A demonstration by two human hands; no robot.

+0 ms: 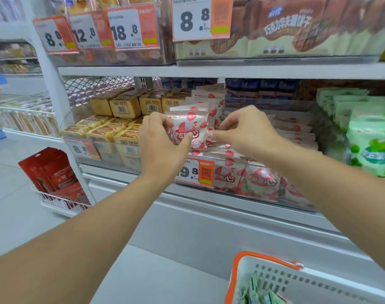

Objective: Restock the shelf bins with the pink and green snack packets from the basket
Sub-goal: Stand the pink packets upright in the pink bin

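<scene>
Both hands hold one pink-and-white strawberry-print snack packet (187, 128) upright over the clear plastic shelf bin (248, 183) of matching packets: the left hand (163, 143) grips its left edge with curled fingers and thumb, and the right hand (244, 128) pinches its right edge. Green snack packets (256, 291) lie in the white plastic basket with an orange handle (272, 277) at the lower right, below the shelf.
</scene>
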